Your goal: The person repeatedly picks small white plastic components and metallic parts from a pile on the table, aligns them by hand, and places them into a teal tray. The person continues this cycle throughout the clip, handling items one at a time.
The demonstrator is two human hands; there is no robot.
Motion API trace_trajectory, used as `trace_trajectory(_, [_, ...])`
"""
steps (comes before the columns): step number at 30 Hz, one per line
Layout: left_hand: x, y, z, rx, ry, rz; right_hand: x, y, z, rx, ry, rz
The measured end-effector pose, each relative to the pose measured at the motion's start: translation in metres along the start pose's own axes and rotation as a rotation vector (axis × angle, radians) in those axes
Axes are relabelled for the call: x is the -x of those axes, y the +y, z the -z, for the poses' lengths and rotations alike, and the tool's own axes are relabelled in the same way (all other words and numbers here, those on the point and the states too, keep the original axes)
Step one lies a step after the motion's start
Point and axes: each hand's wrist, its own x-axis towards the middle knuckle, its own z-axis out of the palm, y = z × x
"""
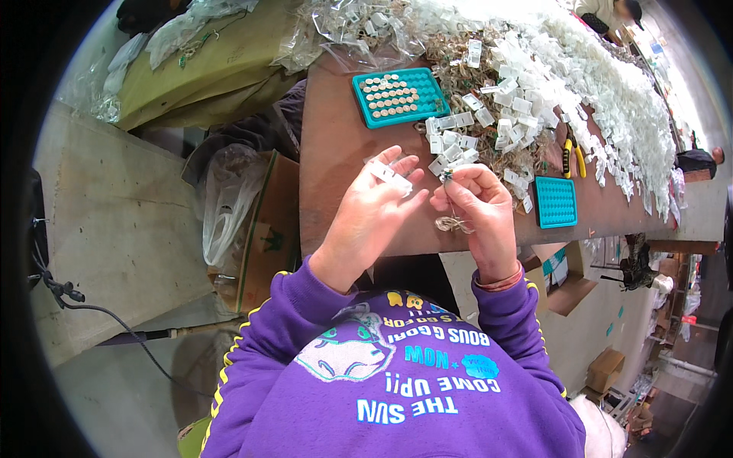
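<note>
My left hand (372, 210) holds a small white plastic case (390, 176) between thumb and fingers, above the brown table (328, 153). Close beside it, my right hand (477, 206) pinches a small metal part with thin wires (447, 178); a coil of the wire (452, 224) hangs below the fingers. The two hands nearly touch over the table's near edge. Purple sleeves with yellow stripes cover both forearms.
A teal tray (398, 95) with rows of round button cells lies ahead. A smaller teal tray (555, 201) sits to the right, near yellow-handled pliers (573, 156). Heaps of white plastic cases (580, 84) and wire cover the far table. A cardboard box with a plastic bag (244, 214) stands left.
</note>
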Motion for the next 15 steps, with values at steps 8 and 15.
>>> trace_trajectory(8, [0.0025, 0.0071, -0.0016, -0.448, -0.094, -0.075, -0.0105, 0.0020, 0.0096, -0.372, -0.169, -0.314])
trace_trajectory(15, [0.0039, 0.0016, 0.0049, -0.792, -0.053, -0.305, -0.0066, -0.0038, 0.0048, -0.130, -0.169, -0.291])
